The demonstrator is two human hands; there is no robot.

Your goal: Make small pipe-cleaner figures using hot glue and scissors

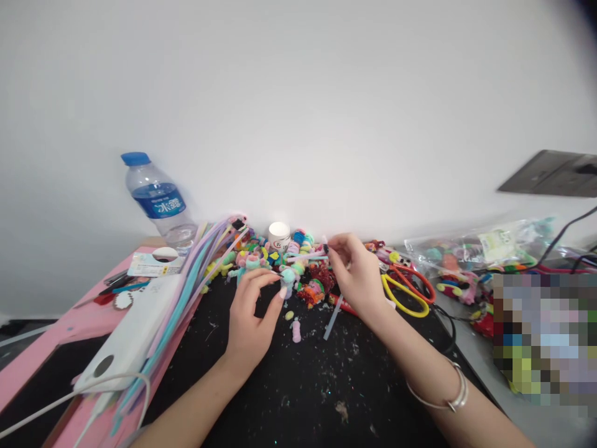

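My left hand (252,317) pinches a small pale-blue fuzzy pipe-cleaner figure (288,281) between thumb and fingertips. To its right, my right hand (352,270) is closed at the fingertips on a small thing with a pale tip and a dark part, too small to name. Just below the figure, a yellow fuzzy bit (290,315) and a pink fuzzy piece (296,331) lie on the black tabletop (289,398). A translucent stick (333,318) rests below my right hand. Several colourful fuzzy figures (252,261) crowd behind both hands.
Scissors (405,295) with yellow and orange handles lie at the right. A water bottle (158,199) leans by the wall. Long pastel pipe cleaners (180,323) lie across a white box (125,336) at left. A paper cup (278,235) and a clear bag (480,246) stand farther back.
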